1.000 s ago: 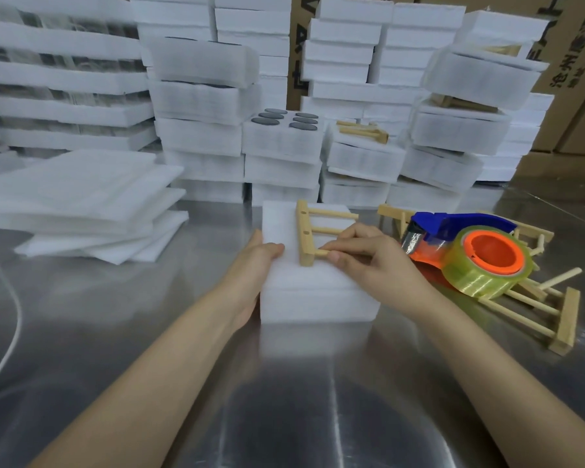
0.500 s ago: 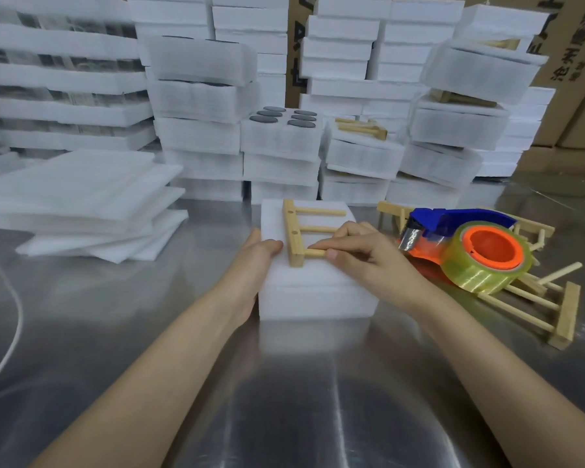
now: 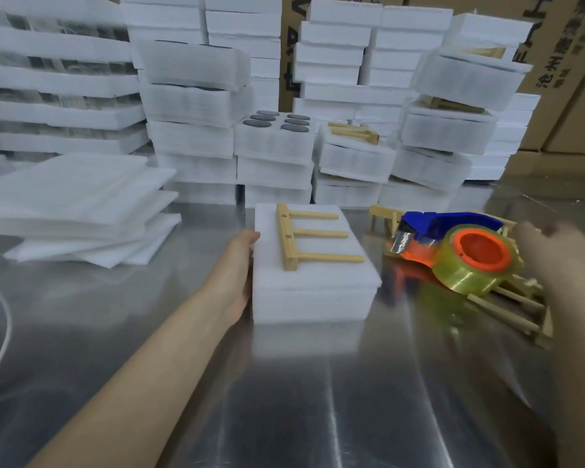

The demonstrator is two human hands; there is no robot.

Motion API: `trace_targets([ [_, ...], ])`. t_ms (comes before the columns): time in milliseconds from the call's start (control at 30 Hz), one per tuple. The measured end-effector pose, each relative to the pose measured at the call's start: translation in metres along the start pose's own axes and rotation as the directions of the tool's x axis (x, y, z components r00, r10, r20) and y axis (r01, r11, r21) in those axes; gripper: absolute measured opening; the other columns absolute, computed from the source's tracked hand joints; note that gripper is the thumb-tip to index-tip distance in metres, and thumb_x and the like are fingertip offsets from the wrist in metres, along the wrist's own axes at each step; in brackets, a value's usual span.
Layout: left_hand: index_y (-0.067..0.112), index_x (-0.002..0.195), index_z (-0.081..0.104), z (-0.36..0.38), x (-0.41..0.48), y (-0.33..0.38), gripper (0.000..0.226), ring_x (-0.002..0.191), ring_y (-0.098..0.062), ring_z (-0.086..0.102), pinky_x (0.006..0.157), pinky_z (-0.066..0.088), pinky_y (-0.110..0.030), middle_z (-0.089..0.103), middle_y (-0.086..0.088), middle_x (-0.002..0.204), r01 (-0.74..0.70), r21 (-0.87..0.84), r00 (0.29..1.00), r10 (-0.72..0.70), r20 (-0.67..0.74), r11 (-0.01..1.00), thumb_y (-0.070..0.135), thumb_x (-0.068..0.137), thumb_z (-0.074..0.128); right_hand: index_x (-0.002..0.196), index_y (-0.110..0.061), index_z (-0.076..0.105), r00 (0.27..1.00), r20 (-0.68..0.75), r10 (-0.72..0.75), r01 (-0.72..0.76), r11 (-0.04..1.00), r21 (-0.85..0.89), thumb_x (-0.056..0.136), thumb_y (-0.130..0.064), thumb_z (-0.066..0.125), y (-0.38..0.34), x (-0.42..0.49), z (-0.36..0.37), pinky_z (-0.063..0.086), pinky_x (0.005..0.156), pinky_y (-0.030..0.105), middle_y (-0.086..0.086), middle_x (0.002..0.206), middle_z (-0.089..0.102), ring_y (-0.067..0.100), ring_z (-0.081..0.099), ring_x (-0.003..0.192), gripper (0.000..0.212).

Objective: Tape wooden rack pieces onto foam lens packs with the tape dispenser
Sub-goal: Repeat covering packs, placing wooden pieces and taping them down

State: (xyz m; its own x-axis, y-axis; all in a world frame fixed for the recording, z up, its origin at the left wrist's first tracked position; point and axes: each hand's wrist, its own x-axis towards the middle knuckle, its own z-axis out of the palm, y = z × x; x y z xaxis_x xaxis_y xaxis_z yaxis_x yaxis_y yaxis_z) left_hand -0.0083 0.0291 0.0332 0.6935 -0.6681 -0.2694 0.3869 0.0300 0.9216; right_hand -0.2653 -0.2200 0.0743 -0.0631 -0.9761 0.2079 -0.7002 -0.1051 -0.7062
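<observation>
A white foam lens pack [image 3: 313, 292] lies on the steel table in front of me. On its top rests a wooden rack piece [image 3: 304, 239], a short bar with three dowels pointing right. My left hand [image 3: 238, 265] lies flat against the pack's left side. To the right sits the tape dispenser [image 3: 460, 248], blue and orange with a yellowish clear roll. My right hand [image 3: 561, 255], blurred by motion, hovers just right of the roll with its fingers loosely spread and nothing in them.
More wooden rack pieces [image 3: 514, 309] lie under and behind the dispenser. Loose foam sheets [image 3: 78, 211] are piled at the left. Stacks of foam packs [image 3: 274, 143] and cardboard boxes [image 3: 568, 62] fill the back. A white cable [image 3: 4, 339] curves at the left edge.
My right hand has let go of the rack piece and swung right to the tape dispenser. The rack piece now lies free on the pack. My left hand stayed at the pack's side.
</observation>
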Motion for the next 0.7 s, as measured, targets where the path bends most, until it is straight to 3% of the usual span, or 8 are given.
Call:
trace_targets([
  [67, 0.014, 0.093, 0.064, 0.0, 0.0, 0.0, 0.026, 0.07, -0.019, 0.068, 0.067, 0.049, -0.032, 0.07, -0.003, 0.08, -0.006, 0.02, 0.999, 0.006, -0.031, 1.0, 0.03, 0.093, 0.043, 0.119, 0.003, 0.056, 0.977, 0.18, 0.111, -0.105, 0.994, -0.042, 0.088, -0.055, 0.051, 0.014, 0.007, 0.006, 0.047, 0.09, 0.048, 0.027, 0.119, 0.058, 0.044, 0.055, 0.109, 0.065],
  [133, 0.015, 0.093, 0.064, 0.001, -0.003, -0.001, 0.024, 0.067, -0.016, 0.067, 0.064, 0.049, -0.03, 0.07, -0.001, 0.075, -0.003, 0.045, 0.998, 0.006, -0.058, 0.999, 0.028, 0.094, 0.043, 0.11, -0.004, 0.056, 0.928, 0.336, 0.159, -0.169, 0.986, 0.002, 0.086, -0.057, 0.059, 0.018, 0.007, 0.013, 0.052, 0.067, 0.039, 0.016, 0.1, 0.062, 0.036, 0.062, 0.087, 0.058],
  [233, 0.013, 0.088, 0.055, 0.003, -0.008, 0.003, 0.013, 0.065, -0.01, 0.059, 0.061, 0.05, -0.023, 0.059, 0.0, 0.081, -0.031, -0.012, 0.984, 0.028, -0.175, 0.999, 0.019, 0.094, 0.046, 0.102, -0.005, 0.057, 0.929, 0.326, 0.175, -0.208, 0.976, 0.069, 0.085, -0.047, 0.063, 0.022, 0.012, 0.022, 0.056, 0.061, 0.039, 0.016, 0.09, 0.063, 0.032, 0.065, 0.073, 0.045],
  [333, 0.015, 0.112, 0.049, -0.001, -0.007, 0.013, 0.018, 0.099, -0.013, 0.048, 0.105, 0.039, -0.035, 0.046, 0.0, 0.113, -0.09, -0.142, 0.96, 0.048, -0.275, 0.986, 0.018, 0.095, 0.047, 0.096, -0.006, 0.057, 0.946, 0.266, 0.186, -0.218, 0.972, 0.094, 0.082, -0.049, 0.06, 0.023, 0.013, 0.026, 0.058, 0.073, 0.048, 0.017, 0.09, 0.065, 0.036, 0.068, 0.075, 0.046],
  [433, 0.013, 0.124, 0.05, -0.005, -0.01, 0.019, 0.03, 0.096, -0.014, 0.05, 0.114, 0.028, -0.041, 0.051, -0.002, 0.108, -0.126, -0.21, 0.95, 0.057, -0.306, 0.97, 0.015, 0.095, 0.045, 0.101, -0.007, 0.053, 0.94, 0.282, 0.191, -0.231, 0.966, 0.117, 0.084, -0.046, 0.059, 0.02, 0.008, 0.034, 0.058, 0.064, 0.04, 0.011, 0.086, 0.058, 0.03, 0.067, 0.063, 0.043],
  [567, 0.015, 0.117, 0.052, -0.001, -0.01, 0.017, 0.024, 0.084, -0.008, 0.052, 0.099, 0.04, -0.029, 0.05, 0.0, 0.108, -0.26, -0.211, 0.914, 0.17, -0.369, 0.942, 0.012, 0.095, 0.044, 0.107, -0.01, 0.051, 0.939, 0.275, 0.208, -0.299, 0.889, 0.347, 0.086, -0.033, 0.047, 0.015, 0.004, 0.037, 0.059, 0.069, 0.043, 0.009, 0.096, 0.059, 0.032, 0.068, 0.068, 0.031],
  [633, 0.02, 0.114, 0.051, 0.001, -0.013, 0.018, 0.024, 0.084, -0.006, 0.053, 0.085, 0.043, -0.021, 0.051, 0.001, 0.108, -0.466, -0.019, 0.803, 0.414, -0.428, 0.885, 0.011, 0.095, 0.042, 0.109, -0.015, 0.051, 0.934, 0.323, 0.152, -0.319, 0.759, 0.567, 0.092, -0.031, 0.047, 0.008, 0.002, 0.033, 0.058, 0.064, 0.035, 0.011, 0.105, 0.06, 0.028, 0.065, 0.08, 0.024],
  [700, 0.026, 0.105, 0.054, 0.004, -0.018, 0.022, 0.024, 0.09, -0.007, 0.059, 0.079, 0.047, -0.019, 0.054, -0.001, 0.114, -0.647, 0.117, 0.679, 0.639, -0.361, 0.754, 0.009, 0.093, 0.042, 0.104, -0.015, 0.055, 0.934, 0.357, 0.024, -0.298, 0.603, 0.74, 0.094, -0.025, 0.049, -0.004, -0.003, 0.024, 0.056, 0.073, 0.034, 0.009, 0.111, 0.062, 0.021, 0.064, 0.093, 0.015],
])
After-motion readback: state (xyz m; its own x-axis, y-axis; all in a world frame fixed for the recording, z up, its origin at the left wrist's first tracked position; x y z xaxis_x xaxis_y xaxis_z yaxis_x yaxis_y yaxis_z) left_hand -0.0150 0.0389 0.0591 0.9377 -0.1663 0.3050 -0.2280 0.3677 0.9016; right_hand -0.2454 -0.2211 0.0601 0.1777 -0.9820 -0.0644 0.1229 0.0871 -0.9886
